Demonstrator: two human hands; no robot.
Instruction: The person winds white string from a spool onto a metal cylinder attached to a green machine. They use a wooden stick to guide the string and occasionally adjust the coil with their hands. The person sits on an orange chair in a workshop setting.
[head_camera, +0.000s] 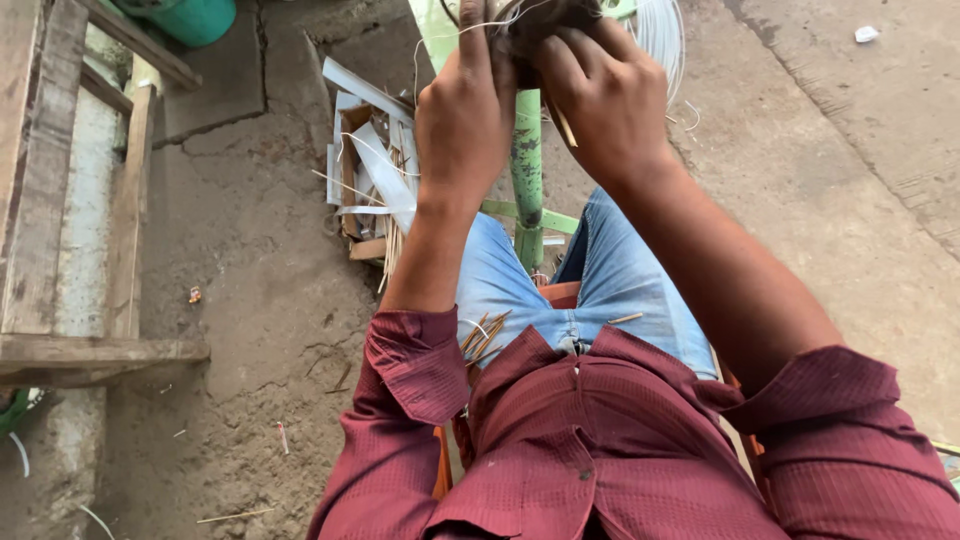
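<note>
Both hands are closing together on a dark woven piece (540, 20) just above them, the left hand (462, 120) pinching a thin white strand (490, 22) taut while the right hand (610, 100) is curling its fingers to steady the piece over the green post (527, 170)

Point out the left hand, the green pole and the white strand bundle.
left hand (465, 120), head view, back of the hand.
green pole (527, 170), head view, mid shaft.
white strand bundle (662, 35), head view, curved outer strands.
</note>
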